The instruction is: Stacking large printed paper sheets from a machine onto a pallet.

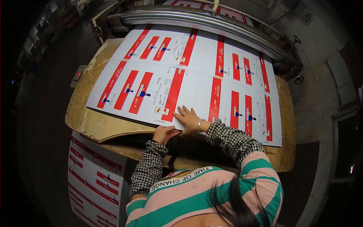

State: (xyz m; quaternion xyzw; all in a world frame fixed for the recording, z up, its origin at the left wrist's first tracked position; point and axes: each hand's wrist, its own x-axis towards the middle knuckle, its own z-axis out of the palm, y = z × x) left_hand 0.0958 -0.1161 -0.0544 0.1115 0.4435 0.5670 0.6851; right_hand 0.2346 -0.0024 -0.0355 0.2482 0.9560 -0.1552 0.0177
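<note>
Printed sheet (189,75), right hand (188,120) flat, left hand (164,133) gripping edge

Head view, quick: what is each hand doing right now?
Left hand: pinching the near edge of the top printed sheet.
Right hand: open, palm flat on the sheet, holding nothing.
</note>
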